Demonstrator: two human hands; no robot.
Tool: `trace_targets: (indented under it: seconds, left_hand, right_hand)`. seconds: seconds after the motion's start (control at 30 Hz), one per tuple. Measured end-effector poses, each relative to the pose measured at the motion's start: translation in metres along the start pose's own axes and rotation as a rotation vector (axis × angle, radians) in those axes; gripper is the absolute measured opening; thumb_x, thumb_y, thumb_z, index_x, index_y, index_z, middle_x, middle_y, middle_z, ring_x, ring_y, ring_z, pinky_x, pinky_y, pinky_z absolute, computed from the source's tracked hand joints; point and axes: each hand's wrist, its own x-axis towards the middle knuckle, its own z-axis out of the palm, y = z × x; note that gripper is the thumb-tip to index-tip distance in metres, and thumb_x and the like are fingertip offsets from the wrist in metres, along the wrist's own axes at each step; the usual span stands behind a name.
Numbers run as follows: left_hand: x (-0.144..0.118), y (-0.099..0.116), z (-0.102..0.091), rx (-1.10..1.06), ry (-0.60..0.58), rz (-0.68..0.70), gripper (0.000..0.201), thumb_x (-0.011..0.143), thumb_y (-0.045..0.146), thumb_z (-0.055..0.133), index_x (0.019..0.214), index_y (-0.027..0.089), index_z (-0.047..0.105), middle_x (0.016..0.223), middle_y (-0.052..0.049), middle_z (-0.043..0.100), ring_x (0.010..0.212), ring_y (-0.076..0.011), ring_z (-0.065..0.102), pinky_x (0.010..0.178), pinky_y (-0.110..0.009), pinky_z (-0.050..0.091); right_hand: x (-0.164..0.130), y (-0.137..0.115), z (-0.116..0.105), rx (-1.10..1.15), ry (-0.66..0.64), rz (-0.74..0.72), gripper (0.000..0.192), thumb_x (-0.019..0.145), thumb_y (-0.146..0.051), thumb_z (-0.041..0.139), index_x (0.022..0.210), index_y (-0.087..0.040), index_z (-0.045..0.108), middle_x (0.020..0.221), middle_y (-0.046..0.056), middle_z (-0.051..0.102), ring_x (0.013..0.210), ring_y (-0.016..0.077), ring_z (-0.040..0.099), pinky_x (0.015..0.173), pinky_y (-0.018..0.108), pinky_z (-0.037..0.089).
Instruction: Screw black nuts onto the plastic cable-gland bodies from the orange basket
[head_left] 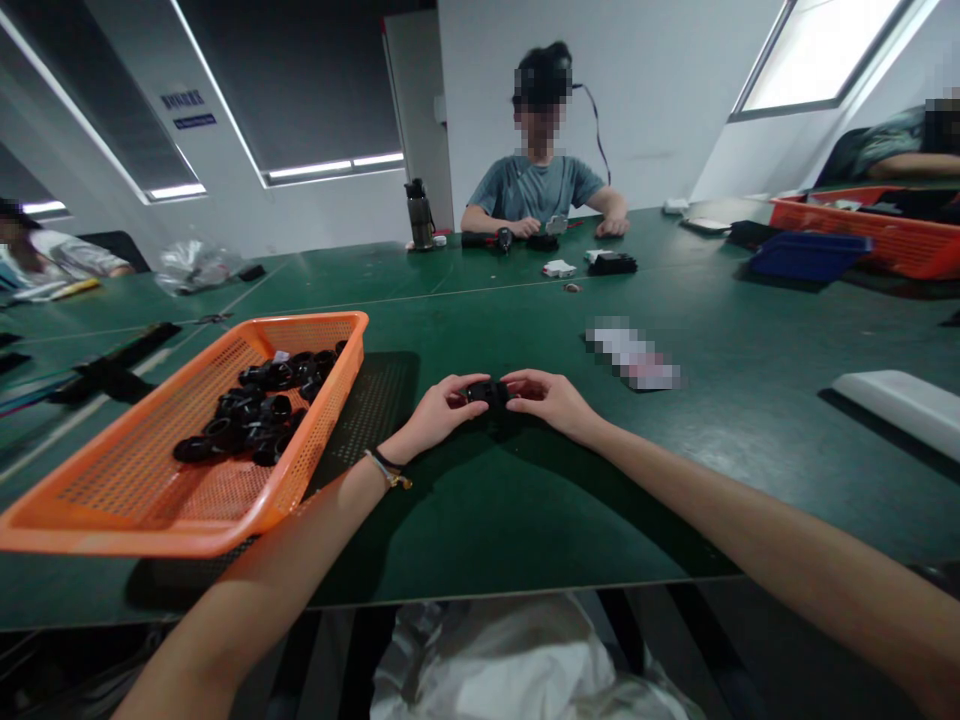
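Both my hands meet over the green table [480, 520], gripping one small black plastic part [491, 393] from its two sides. My left hand [442, 412] pinches the part's left end between thumb and fingers. On the opposite end, the thumb and fingers of my right hand [551, 402] are closed. Part of the piece is hidden behind my fingertips, so its exact kind is unclear. To the left stands an orange perforated basket [135, 490]. Inside it lies a pile of similar glossy black parts [251, 415], rounded and tube-like.
A blurred flat packet [634, 358] lies ahead to the right, with a white bar-shaped object [904, 405] beyond my right arm. Across the table sits a person [536, 190] near a bottle [420, 215]. A blue tray [810, 258] and red-orange basket [885, 240] stand far right.
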Motion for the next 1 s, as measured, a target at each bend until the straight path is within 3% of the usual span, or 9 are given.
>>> trace_targets:
  seconds: [0.87, 1.0]
  left_hand:
    - [-0.0006, 0.0043, 0.0, 0.003, -0.01, -0.019, 0.043, 0.071, 0.025, 0.064, 0.113, 0.019, 0.059, 0.093, -0.005, 0.061, 0.076, -0.0131, 0.058, 0.073, -0.028, 0.048]
    - [-0.0005, 0.0037, 0.0003, -0.002, -0.013, -0.018, 0.044, 0.071, 0.025, 0.063, 0.114, 0.019, 0.058, 0.094, -0.005, 0.061, 0.076, -0.0128, 0.058, 0.073, -0.028, 0.048]
  right_hand:
    - [-0.0019, -0.0014, -0.0013, 0.01, -0.001, -0.001, 0.035, 0.059, -0.018, 0.07, 0.094, -0.017, 0.068, 0.092, 0.005, 0.071, 0.086, 0.0186, 0.066, 0.088, 0.038, 0.049]
    - [-0.0016, 0.0003, -0.0012, 0.006, 0.013, -0.029, 0.043, 0.059, -0.017, 0.07, 0.101, -0.018, 0.066, 0.088, 0.003, 0.071, 0.08, 0.0165, 0.066, 0.083, 0.036, 0.051]
